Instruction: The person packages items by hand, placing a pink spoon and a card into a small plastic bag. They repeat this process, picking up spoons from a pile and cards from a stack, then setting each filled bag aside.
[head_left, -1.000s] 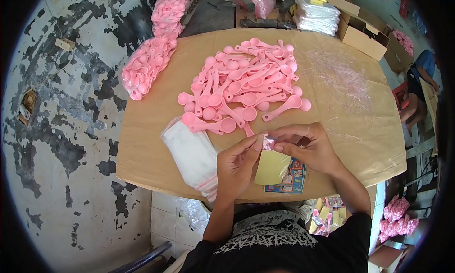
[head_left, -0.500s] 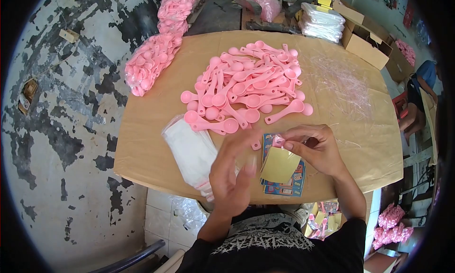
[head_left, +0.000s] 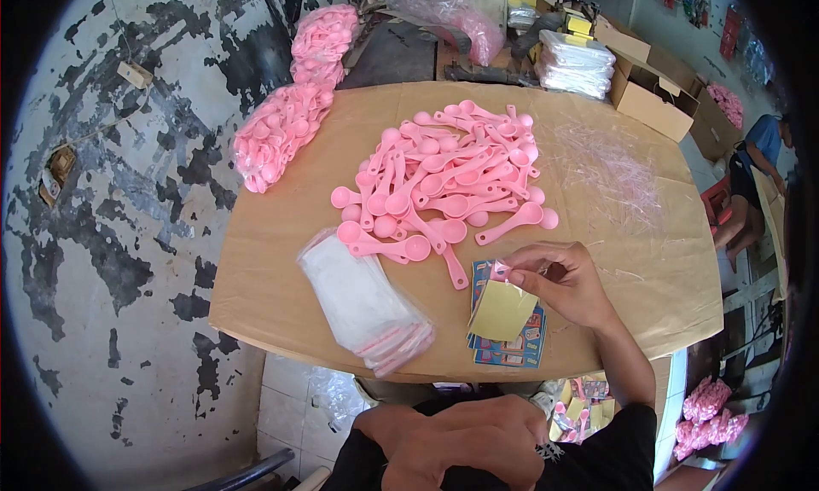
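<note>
My right hand (head_left: 570, 282) pinches the top of a clear plastic packet (head_left: 503, 310). Inside it a yellowish card shows, with something pink near the top. Beneath the packet lies a stack of blue printed cards (head_left: 517, 355). My left hand (head_left: 499, 435) is smeared by motion low in front of my body, its fingers impossible to make out. Left of the cards, flat clear bags (head_left: 354, 290) with pinkish edges form a stack. Beyond them spreads a heap of pink measuring spoons (head_left: 452, 162).
Bagged pink spoons (head_left: 281, 128) sit at the table's far left. Clear plastic strands (head_left: 610, 171) lie to the right, near a cardboard box (head_left: 653, 103). Below the table edge are more packets (head_left: 583, 410). Another person (head_left: 755, 175) is at the far right.
My left hand has dropped from above the table, beside the bags, to in front of my body. My right hand keeps its pinch on the packet. The view has shifted slightly.
</note>
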